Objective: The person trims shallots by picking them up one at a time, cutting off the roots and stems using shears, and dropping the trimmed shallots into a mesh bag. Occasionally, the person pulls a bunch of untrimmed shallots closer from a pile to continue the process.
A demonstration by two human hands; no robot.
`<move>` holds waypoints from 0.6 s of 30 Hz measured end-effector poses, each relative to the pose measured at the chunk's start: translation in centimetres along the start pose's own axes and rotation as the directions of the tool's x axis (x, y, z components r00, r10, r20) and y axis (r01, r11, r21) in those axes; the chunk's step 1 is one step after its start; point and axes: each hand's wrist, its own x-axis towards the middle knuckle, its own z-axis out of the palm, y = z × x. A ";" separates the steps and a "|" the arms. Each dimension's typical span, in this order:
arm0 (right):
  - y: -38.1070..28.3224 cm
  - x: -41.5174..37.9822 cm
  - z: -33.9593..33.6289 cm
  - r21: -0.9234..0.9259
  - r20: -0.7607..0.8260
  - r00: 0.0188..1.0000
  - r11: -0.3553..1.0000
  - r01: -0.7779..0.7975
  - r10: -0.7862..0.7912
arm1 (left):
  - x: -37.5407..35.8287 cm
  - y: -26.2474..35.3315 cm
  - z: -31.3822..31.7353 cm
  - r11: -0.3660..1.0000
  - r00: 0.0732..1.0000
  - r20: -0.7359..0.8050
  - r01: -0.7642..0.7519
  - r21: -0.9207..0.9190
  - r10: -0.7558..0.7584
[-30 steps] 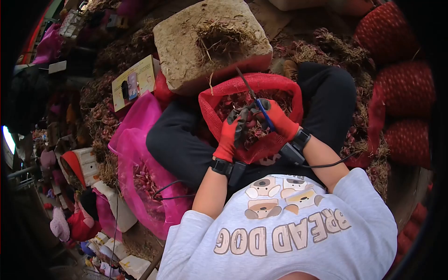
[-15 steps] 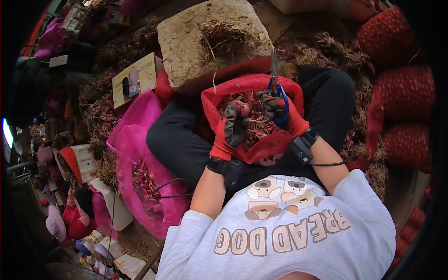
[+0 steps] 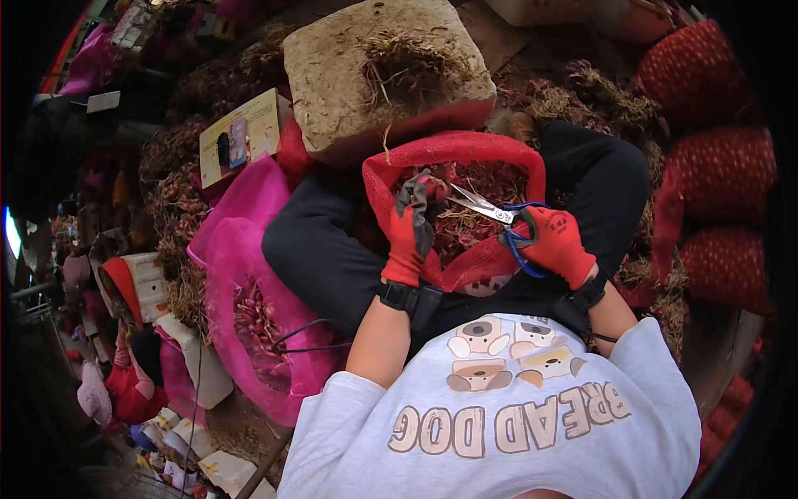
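Observation:
A red mesh sack [image 3: 465, 150] full of shallots with dry roots lies open in my lap. My left hand [image 3: 411, 226], in a red and grey glove, pinches one shallot [image 3: 434, 186] above the sack's mouth. In its red glove, my right hand [image 3: 555, 239] grips blue-handled scissors [image 3: 490, 211]. The open blades point left toward the held shallot, their tips almost touching it.
A big block [image 3: 374, 75] with a tuft of dried roots on top stands just beyond the sack. A pink mesh bag [image 3: 258, 299] of shallots lies at my left. Filled red sacks [image 3: 719, 158] are stacked at the right. Loose shallots and stalks cover the ground.
My right hand swung the scissors from pointing up over the sack down and to the right, so the blades now aim left at the shallot. My left hand lifted the shallot slightly.

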 end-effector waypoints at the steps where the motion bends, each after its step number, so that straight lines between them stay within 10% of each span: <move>1: 0.0 -0.1 0.1 -0.001 0.007 1.000 1.000 -0.002 0.002 | 0.0 -0.1 0.1 1.000 1.000 0.023 -0.004 0.021 0.003; 18: 1.5 -0.3 1.8 -0.127 0.109 0.994 0.992 0.001 0.013 | -0.7 -0.6 0.1 0.985 0.996 0.036 0.073 0.154 -0.079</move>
